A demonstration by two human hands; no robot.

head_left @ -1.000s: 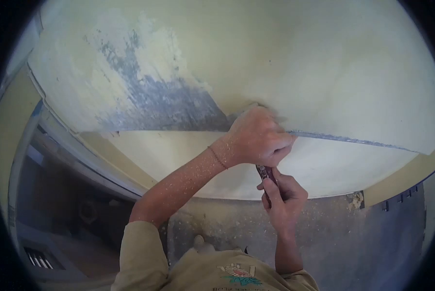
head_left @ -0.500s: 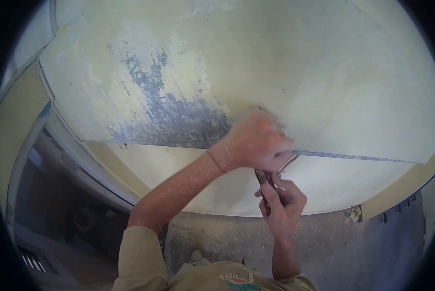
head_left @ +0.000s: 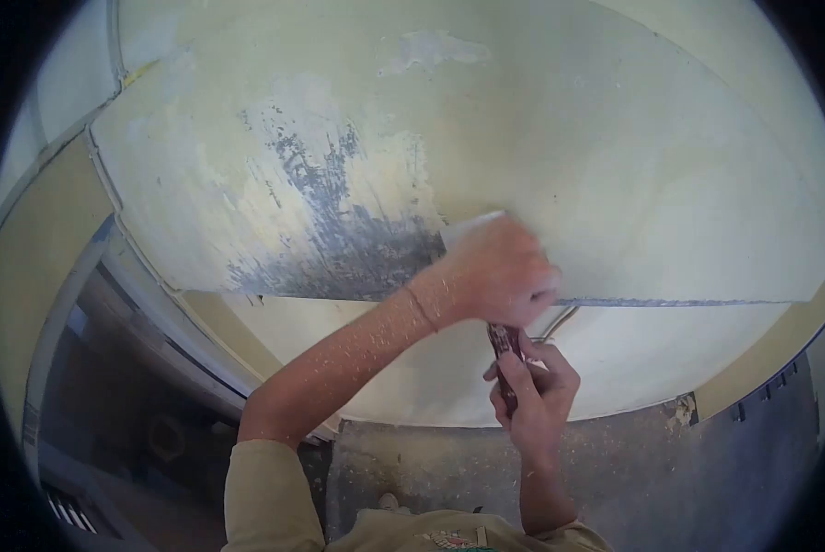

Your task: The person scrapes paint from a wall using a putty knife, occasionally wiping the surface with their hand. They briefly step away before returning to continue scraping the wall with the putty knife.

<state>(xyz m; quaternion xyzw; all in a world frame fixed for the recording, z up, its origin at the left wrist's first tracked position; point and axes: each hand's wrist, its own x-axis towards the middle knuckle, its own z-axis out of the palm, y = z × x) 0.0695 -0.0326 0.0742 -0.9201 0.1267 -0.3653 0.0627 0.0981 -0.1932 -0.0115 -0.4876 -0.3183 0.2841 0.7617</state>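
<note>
A scraper runs between my hands, its pale metal blade (head_left: 472,228) lying against the painted panel (head_left: 652,184). My left hand (head_left: 503,273) is closed round the scraper's upper part, just below the blade, and is slightly blurred. Lower down, my right hand (head_left: 539,385) grips the worn dark-red handle (head_left: 504,347) with the thumb along it. Left of the blade, a ragged patch of grey surface (head_left: 339,239) shows where the paint is off. Pale flakes speckle my left forearm.
The panel's lower edge (head_left: 688,302) crosses above a white wall (head_left: 394,359). Behind my hands a thin cable (head_left: 564,319) hangs from that edge. Flakes lie on the grey floor (head_left: 615,460). A dark opening with a frame (head_left: 164,313) is at the left.
The view has shifted slightly, so the panel appears lower and further right. More of the scraper's blade now shows above my left hand. Both hands keep hold of the scraper.
</note>
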